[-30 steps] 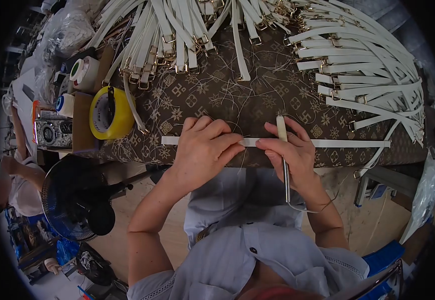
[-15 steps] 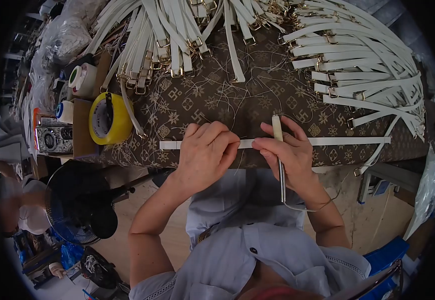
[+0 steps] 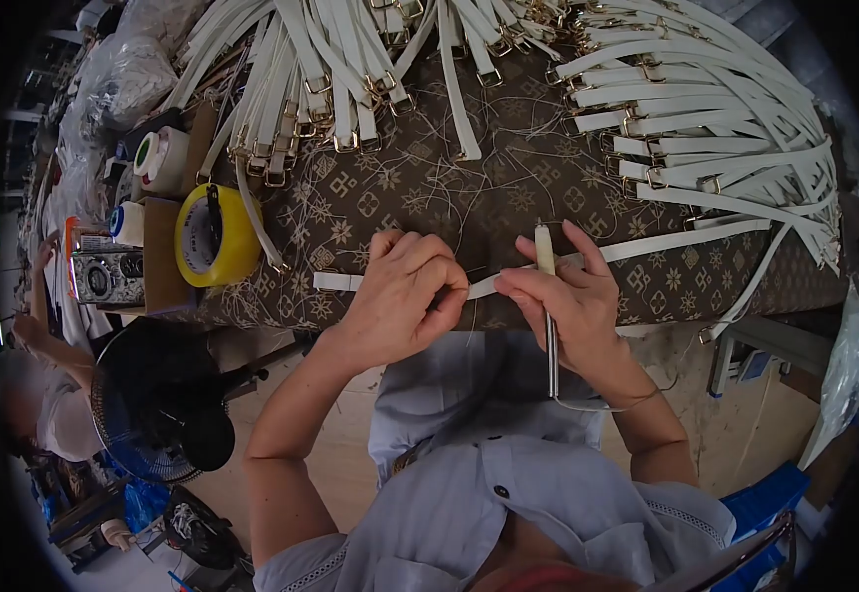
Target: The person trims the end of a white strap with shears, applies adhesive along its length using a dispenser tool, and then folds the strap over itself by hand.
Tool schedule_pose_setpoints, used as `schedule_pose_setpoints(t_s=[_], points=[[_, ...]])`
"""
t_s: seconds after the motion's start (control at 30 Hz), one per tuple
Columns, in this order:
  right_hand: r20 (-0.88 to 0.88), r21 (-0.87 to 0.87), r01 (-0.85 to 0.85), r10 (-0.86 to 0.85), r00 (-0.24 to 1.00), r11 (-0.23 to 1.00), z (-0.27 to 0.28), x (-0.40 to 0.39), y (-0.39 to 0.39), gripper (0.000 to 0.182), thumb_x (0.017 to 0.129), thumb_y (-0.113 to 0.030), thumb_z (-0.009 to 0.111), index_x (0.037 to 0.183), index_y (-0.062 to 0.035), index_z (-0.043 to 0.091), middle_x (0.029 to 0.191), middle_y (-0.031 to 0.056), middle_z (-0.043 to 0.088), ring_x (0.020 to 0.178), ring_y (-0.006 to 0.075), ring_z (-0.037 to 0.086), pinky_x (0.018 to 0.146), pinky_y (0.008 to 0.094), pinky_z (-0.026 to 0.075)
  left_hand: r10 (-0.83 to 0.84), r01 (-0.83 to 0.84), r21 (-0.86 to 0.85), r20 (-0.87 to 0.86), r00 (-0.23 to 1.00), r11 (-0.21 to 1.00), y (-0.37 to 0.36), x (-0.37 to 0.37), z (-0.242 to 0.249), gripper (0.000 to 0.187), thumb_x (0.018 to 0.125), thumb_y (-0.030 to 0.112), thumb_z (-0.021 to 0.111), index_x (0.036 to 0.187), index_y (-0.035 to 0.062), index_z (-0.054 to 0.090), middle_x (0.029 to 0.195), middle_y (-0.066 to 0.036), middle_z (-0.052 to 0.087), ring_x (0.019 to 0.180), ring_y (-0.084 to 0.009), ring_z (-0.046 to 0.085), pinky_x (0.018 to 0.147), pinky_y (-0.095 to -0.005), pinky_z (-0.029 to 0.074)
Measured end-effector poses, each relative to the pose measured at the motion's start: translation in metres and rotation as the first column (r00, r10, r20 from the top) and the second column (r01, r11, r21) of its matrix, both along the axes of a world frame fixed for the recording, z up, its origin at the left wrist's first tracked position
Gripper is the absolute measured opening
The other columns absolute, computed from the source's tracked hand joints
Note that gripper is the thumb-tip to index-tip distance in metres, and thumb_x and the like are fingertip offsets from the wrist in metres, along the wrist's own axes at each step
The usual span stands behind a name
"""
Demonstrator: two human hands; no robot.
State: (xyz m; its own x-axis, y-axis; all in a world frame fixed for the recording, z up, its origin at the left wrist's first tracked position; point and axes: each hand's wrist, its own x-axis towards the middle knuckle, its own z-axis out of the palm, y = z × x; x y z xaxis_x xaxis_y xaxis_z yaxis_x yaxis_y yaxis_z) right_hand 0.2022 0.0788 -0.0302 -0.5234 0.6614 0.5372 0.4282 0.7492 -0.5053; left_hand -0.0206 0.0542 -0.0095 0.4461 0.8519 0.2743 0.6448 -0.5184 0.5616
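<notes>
two hands on a white strap at the table's near edge

the left hand [image 3: 405, 296] lies curled over a white strap [image 3: 666, 242], fingers bent down and thumb tucked under, pinching it near the middle. the right hand [image 3: 567, 296] grips the same strap just to the right, thumb and forefinger closed on it, and also holds a thin tool [image 3: 548, 296] with a pale handle and a metal shaft; the tool stands roughly upright across the palm, its handle end pointing far and its metal end pointing near, toward the person's shirt. between the 2 hands the strap bends up in a small kink. its left end lies flat on the cloth [image 3: 400, 187], sticking out left of the left hand; its right part runs off to the right and slightly far, lifted a little, toward the heap there.

the brown patterned cloth covers the table and is strewn with loose thread ends. along the far side lies a row of white straps with gold buckles [image 3: 340, 89], and a larger pile [image 3: 725, 118] fans out at the far right. at the left sits a yellow tape roll [image 3: 217, 232], near it 2 thread spools [image 3: 158, 148] and a small box [image 3: 104, 276]. below the table's left edge stands a dark fan [image 3: 153, 405]. another person [image 3: 35, 395] sits far left, blurred.
</notes>
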Motion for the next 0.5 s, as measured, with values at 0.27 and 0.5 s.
schedule_pose_setpoints(t_s=[0.27,0.5], points=[[-0.019,-0.024,0.015,-0.016,1.0,1.0,0.001,-0.003,0.0,0.021,0.081,-0.012,0.072,0.098,-0.0119,0.061,0.08,0.0015,0.07,0.094,0.022,0.069,0.101,0.0482,0.038,-0.125,0.127,-0.034,0.039,0.991,0.991,-0.001,-0.012,0.006,0.02,0.065,0.012,0.07,0.075,0.0127,0.052,0.088,-0.003,0.054,0.081,-0.0226,0.05,0.084,-0.0362,0.032],[-0.015,-0.015,0.009,-0.009,1.0,1.0,0.002,-0.003,0.0,0.021,0.081,-0.012,0.072,0.099,-0.0119,0.06,0.08,0.0019,0.07,0.095,0.0227,0.069,0.101,0.0497,0.038,0.081,-0.056,-0.105,0.249,0.965,0.993,-0.011,-0.016,0.003,0.027,0.064,0.018,0.075,0.072,0.014,0.049,0.092,-0.004,0.057,0.084,-0.0212,0.051,0.085,-0.0357,0.032]])
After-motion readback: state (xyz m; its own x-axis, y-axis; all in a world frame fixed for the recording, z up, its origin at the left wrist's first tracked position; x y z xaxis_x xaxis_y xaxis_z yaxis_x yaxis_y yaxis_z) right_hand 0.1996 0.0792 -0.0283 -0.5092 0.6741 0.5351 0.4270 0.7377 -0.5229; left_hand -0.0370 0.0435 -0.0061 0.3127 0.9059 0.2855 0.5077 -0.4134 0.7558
